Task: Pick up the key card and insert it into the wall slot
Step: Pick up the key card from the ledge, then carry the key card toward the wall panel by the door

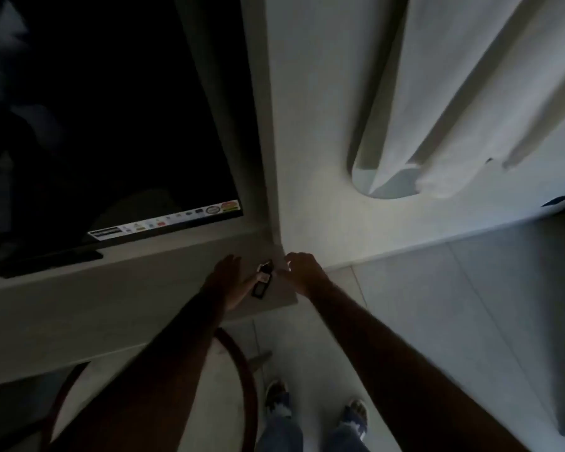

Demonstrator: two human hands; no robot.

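Dim room, both my arms stretched out over the right end of a pale shelf (118, 308) under a dark TV screen (105, 125). My left hand (226, 279) lies flat with fingers spread near the shelf's far right corner, palm down, not closed on anything; its thumb side touches or nearly touches the key card (262, 281). The key card is a small dark tag-like piece, lying on the shelf just right of my left hand, between my two hands, long axis running near-to-far; something small and dark is attached at its far end, too blurred to name. My right hand (304, 272) is just right of the card, at the shelf's corner by the wall edge (274, 190), fingers curled inward toward a small bright spot at the fingertips; cannot tell whether it pinches anything or is only half closed. It's apart from the card body. White curtain (470, 93) hangs on the far right. Tiled floor (437, 305) below, my two feet (356, 415) in patterned shoes at the near edge, a dark red curved chair rim (242, 363) near left under the shelf. Wall slot not visible.
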